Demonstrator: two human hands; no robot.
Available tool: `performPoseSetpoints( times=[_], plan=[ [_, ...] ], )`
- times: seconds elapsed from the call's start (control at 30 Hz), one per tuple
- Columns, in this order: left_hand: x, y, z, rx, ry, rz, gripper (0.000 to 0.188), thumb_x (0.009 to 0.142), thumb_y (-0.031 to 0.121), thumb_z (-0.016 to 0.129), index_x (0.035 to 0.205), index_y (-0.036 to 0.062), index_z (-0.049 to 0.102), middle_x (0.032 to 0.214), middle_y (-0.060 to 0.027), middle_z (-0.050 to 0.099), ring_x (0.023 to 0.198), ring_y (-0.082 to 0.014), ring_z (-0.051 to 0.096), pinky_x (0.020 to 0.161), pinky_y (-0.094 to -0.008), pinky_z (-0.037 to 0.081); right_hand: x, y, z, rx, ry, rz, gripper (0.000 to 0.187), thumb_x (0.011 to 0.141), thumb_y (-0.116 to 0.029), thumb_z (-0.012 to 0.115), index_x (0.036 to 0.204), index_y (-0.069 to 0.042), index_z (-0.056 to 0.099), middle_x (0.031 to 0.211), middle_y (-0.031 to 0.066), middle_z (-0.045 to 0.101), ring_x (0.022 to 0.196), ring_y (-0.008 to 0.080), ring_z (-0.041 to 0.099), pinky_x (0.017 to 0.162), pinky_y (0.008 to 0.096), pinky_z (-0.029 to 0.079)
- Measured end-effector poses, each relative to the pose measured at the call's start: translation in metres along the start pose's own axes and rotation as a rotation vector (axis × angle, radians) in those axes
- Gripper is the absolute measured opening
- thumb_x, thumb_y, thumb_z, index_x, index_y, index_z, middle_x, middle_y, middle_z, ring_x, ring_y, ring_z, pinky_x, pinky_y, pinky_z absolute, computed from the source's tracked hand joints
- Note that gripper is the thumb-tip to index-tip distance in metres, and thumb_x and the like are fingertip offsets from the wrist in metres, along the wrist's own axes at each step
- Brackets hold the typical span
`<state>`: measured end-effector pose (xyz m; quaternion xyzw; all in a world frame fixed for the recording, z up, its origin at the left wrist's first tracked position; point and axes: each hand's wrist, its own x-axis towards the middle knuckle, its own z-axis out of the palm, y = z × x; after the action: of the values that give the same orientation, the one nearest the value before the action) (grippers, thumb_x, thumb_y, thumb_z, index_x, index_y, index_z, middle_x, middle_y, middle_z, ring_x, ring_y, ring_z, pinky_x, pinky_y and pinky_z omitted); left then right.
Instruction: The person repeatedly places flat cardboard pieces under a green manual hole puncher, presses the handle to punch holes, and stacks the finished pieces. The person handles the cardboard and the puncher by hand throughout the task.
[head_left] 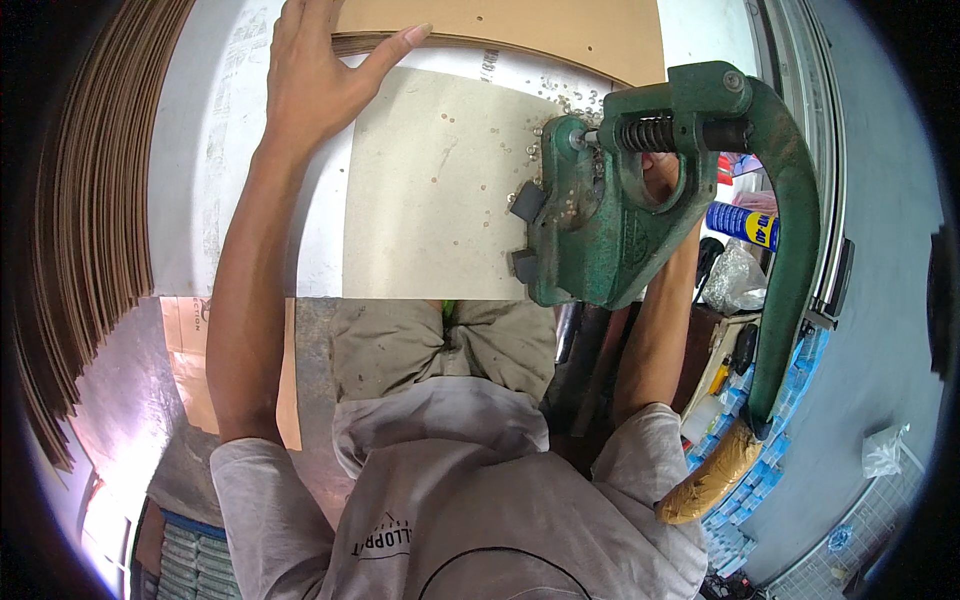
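My left hand point(318, 85) lies at the near left corner of a stack of brown board sheets point(530, 35). Its thumb stretches along the stack's near edge, apart from the fingers, whose tips reach the top of the picture. A green hand-lever press point(640, 225) stands to the right, its spring and plunger pointing left. Behind it is my right hand point(659, 172), showing only through a gap in the frame; its fingers are mostly hidden. Small metal eyelets point(572, 102) are scattered beside the press. A grey-beige sheet point(430, 190) lies under the press's left side.
The press's curved lever point(795, 230) ends in a tape-wrapped handle point(712, 475) near my right sleeve. Tall brown board stacks point(105, 170) line the left. A blue and yellow spray can point(742, 225), a clear plastic bag point(738, 278) and a tool tray point(715, 370) sit at right.
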<state>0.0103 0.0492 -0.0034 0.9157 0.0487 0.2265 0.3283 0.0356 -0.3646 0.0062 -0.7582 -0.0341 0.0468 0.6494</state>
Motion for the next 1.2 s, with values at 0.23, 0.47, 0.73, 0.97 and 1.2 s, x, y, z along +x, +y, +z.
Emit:
performPoseSetpoints(
  times=[0.23,0.47,0.73,0.97,1.2],
  plan=[
    [0.003,0.005,-0.002,-0.123,-0.013,-0.005,0.081,0.084,0.041,0.084,0.144,0.0003,0.047,0.138,-0.0245,0.049,0.130,-0.0390,0.051,0.109,-0.0514,0.046,0.012,0.025,-0.022,0.289,0.027,-0.038,0.039,0.098,-0.025,0.061,0.116,0.008,0.065,0.093,0.0198,0.073,0.074,0.0256,0.074,0.065,0.0367,0.063],
    [0.004,0.000,-0.001,-0.098,-0.010,-0.004,0.081,0.086,0.043,0.083,0.144,-0.0006,0.046,0.138,-0.0251,0.049,0.131,-0.0394,0.051,0.110,-0.0520,0.046,-0.013,0.009,0.014,0.290,0.022,-0.080,0.029,0.095,-0.014,0.068,0.114,0.008,0.066,0.093,0.0180,0.073,0.077,0.0248,0.073,0.065,0.0354,0.060],
    [0.004,0.000,-0.002,-0.092,-0.015,-0.008,0.082,0.086,0.044,0.082,0.145,-0.0003,0.046,0.139,-0.0251,0.049,0.132,-0.0395,0.051,0.110,-0.0526,0.046,-0.013,-0.001,0.027,-0.111,0.211,-0.186,0.028,0.091,-0.010,0.075,0.114,0.005,0.068,0.096,0.0135,0.073,0.079,0.0216,0.072,0.069,0.0348,0.059],
    [0.004,0.001,-0.001,-0.100,-0.040,-0.045,0.082,0.086,0.045,0.082,0.145,0.0002,0.046,0.138,-0.0253,0.049,0.132,-0.0397,0.051,0.109,-0.0539,0.046,-0.013,-0.003,0.026,-0.286,0.246,-0.214,0.029,0.088,-0.006,0.081,0.114,0.002,0.070,0.099,0.0096,0.074,0.082,0.0188,0.071,0.072,0.0343,0.057],
    [0.001,0.000,0.003,-0.044,0.003,-0.007,0.082,0.086,0.046,0.082,0.145,0.0003,0.046,0.138,-0.0256,0.049,0.132,-0.0400,0.050,0.109,-0.0531,0.046,-0.018,-0.035,0.038,-0.135,0.129,-0.150,0.022,0.089,-0.002,0.077,0.110,0.002,0.073,0.101,0.0092,0.075,0.085,0.0185,0.071,0.075,0.0346,0.058]
  ],
)
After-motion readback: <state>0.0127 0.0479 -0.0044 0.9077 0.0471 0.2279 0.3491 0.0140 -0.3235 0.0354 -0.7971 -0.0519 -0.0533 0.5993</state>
